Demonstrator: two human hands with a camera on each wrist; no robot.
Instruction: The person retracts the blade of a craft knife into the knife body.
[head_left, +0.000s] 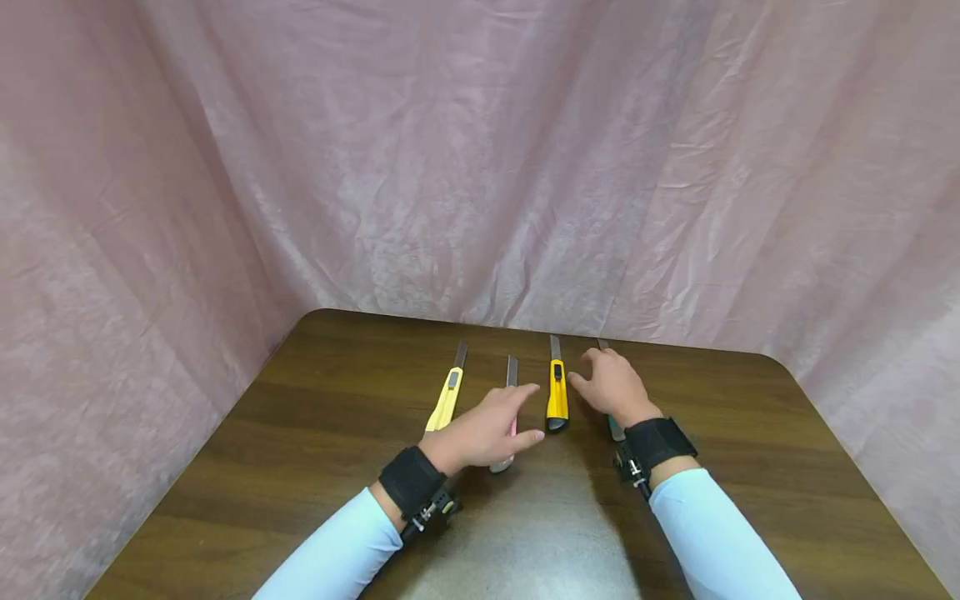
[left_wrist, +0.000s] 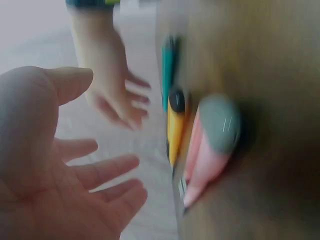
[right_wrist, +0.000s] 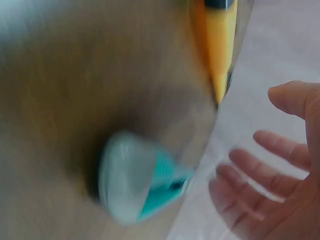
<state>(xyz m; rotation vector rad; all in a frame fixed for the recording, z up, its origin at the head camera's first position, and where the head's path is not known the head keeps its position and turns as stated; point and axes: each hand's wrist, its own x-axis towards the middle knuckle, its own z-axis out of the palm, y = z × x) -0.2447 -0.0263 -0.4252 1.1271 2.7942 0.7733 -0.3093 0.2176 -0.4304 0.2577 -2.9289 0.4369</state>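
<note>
FOUR LAID OUT, NONE GRIPPED

Setting-out is judged abt. complete, w/ nothing seen left unplaced; whether any step remains can't be told. Pink curtain is hung behind 1 brown table. Two lt.-blue sleeves are stretched over it. Two hands are counted: the left hand is held above the pink cutter, the right hand above the teal cutter, fingers loosely spread on both (nothing gripped). Two black wrist straps are worn. Nr. the table's far edge, 4 cutters are laid in a row, L to R: 1 pale-yellow cutter, the pink, 1 deep-yellow cutter, the teal. Four blades, 1 per cutter, are seen bared.
</note>
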